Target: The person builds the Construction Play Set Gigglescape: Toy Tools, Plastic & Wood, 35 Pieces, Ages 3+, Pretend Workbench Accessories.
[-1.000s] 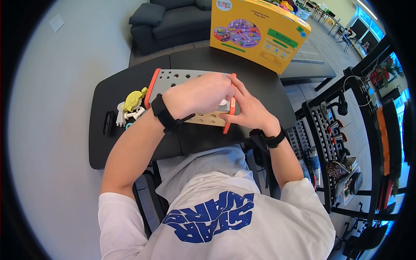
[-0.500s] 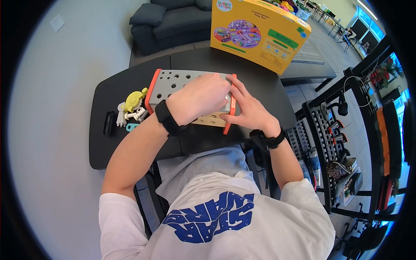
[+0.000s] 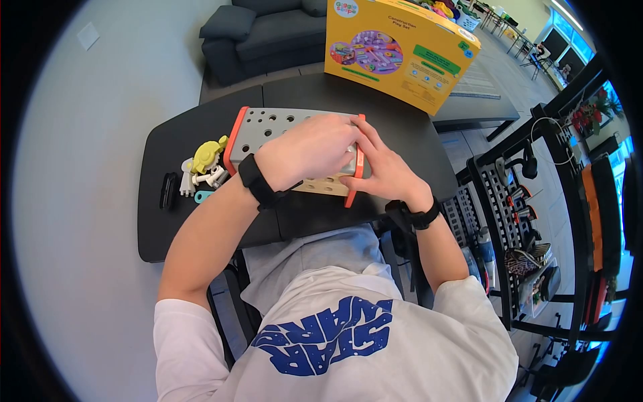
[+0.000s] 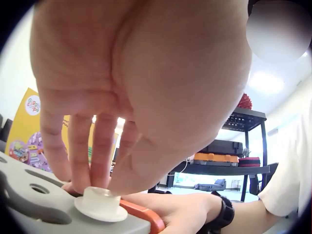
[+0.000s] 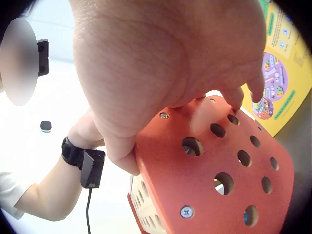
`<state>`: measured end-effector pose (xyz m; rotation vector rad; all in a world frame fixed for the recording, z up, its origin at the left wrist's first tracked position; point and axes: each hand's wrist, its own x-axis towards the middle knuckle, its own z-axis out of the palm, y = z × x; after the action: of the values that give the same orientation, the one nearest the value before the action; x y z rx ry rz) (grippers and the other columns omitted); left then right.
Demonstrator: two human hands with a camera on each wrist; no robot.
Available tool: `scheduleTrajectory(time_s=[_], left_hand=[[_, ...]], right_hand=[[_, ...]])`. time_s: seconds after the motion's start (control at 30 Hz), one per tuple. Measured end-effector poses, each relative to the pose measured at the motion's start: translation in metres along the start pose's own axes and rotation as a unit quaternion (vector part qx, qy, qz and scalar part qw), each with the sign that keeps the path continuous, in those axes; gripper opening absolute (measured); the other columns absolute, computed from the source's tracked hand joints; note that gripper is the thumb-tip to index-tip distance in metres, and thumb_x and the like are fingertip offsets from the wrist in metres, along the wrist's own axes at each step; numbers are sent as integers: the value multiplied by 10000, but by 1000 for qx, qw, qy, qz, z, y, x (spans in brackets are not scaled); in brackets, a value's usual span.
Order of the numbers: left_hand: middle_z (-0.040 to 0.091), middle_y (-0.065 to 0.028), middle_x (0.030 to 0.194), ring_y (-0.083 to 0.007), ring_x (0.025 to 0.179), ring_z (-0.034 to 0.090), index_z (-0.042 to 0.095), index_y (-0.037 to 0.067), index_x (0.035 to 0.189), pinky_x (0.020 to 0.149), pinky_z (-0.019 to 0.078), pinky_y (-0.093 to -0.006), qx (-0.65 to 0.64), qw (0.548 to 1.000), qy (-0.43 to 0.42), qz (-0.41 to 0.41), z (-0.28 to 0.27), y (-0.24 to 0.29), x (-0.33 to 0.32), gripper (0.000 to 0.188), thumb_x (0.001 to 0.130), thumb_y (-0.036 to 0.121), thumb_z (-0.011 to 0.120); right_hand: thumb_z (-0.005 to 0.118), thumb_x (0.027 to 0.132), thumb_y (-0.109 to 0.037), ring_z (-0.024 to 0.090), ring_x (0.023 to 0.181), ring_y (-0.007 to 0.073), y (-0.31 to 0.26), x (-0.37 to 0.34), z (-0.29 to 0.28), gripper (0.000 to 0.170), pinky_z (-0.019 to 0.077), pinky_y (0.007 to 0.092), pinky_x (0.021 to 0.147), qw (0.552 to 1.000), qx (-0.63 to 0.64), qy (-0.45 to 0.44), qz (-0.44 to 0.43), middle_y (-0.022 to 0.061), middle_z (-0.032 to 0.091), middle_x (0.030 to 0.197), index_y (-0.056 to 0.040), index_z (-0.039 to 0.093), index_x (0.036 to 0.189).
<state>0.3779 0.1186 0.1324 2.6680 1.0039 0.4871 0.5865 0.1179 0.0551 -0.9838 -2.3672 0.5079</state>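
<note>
A toy toolbox (image 3: 271, 120) with a grey perforated top and red end panels stands before me on the black table. My left hand (image 3: 311, 149) bends over its right end. In the left wrist view, that hand's thumb and fingertips pinch a white plastic bolt (image 4: 101, 204), its wide flange close against the grey top. My right hand (image 3: 385, 167) grips the red end panel (image 5: 219, 161), thumb at the near side and fingers over the top edge. In the head view my left hand covers most of the bolt.
Left of the toolbox lie a yellow-green toy piece (image 3: 207, 155), white toy parts (image 3: 187, 182), a teal strip (image 3: 203, 197) and a black object (image 3: 169, 191). A yellow play-set box (image 3: 402, 53) stands beyond the table's far edge. A black shelf (image 3: 495, 194) is at the right.
My left hand and wrist have turned and shifted slightly over the toolbox, exposing the teal strip beside the forearm. My right hand stays at the end panel.
</note>
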Motion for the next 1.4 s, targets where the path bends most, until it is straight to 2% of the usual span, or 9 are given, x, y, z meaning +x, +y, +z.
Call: scheduleTrajectory(time_s=[0.17,0.23,0.43,0.47,0.53,0.63,0.93,1.17,1.4], left_hand=[[671,-170,943,-379,858,664,677,-23,903,782,536,-455,60,995,-69,-41,-2,-2,3,101,807,0,654],[671,-169,939,-377,866,659,682,-17,901,784,532,-453,8,998,-53,39,0,-9,1,120,783,-17,661],[669,-162,927,-369,898,647,677,-13,898,814,531,-445,-83,988,-133,5,-6,-8,2,117,782,2,675],[669,-162,927,-369,898,647,677,-13,898,814,531,-445,-83,988,-133,6,-5,-7,2,117,782,2,675],[666,-164,900,-371,890,653,679,-7,898,803,533,-449,-74,995,6,71,-2,-5,0,112,794,32,673],[665,-166,897,-372,883,660,682,-3,899,794,536,-451,39,997,-45,-39,0,-4,4,114,806,62,669],[679,-160,957,-379,872,654,683,-3,919,786,536,-453,-28,994,-100,34,-1,-10,0,199,743,-87,644],[675,-176,933,-381,851,654,675,-21,914,783,535,-457,-86,994,-61,15,-2,-3,1,125,801,5,627],[672,-199,869,-388,838,675,666,-38,863,783,544,-461,49,997,-47,-30,9,-6,0,109,831,67,661]], right_hand=[[777,786,-452,470,1363,444,1,0,1,883,464,514,1091,1000,-7,1,-4,140,290,1623,-134,394,1514],[779,783,-447,464,1371,443,1,0,0,877,463,514,1093,1000,-5,3,-6,143,291,1622,-136,403,1512],[781,782,-431,458,1375,443,-1,0,-1,862,464,514,1092,1000,-3,-2,-5,149,290,1620,-123,419,1501],[781,782,-431,458,1375,443,0,-1,-1,862,464,514,1092,1000,-4,-2,-4,149,290,1620,-123,419,1501],[780,784,-429,457,1376,441,2,-1,1,861,465,515,1091,1000,5,2,-7,147,291,1619,-133,413,1504],[780,785,-431,456,1378,438,-1,1,0,864,463,513,1093,1000,7,3,3,145,290,1622,-139,407,1507],[776,787,-438,437,1401,443,-1,0,-1,861,448,512,1109,1000,1,-7,6,152,288,1626,-138,412,1507],[776,785,-435,438,1399,443,1,0,1,858,449,511,1108,1000,9,-2,-2,151,288,1625,-132,415,1502],[776,782,-439,445,1395,438,1,0,1,865,455,509,1102,1000,6,1,2,141,293,1623,-141,406,1505]])
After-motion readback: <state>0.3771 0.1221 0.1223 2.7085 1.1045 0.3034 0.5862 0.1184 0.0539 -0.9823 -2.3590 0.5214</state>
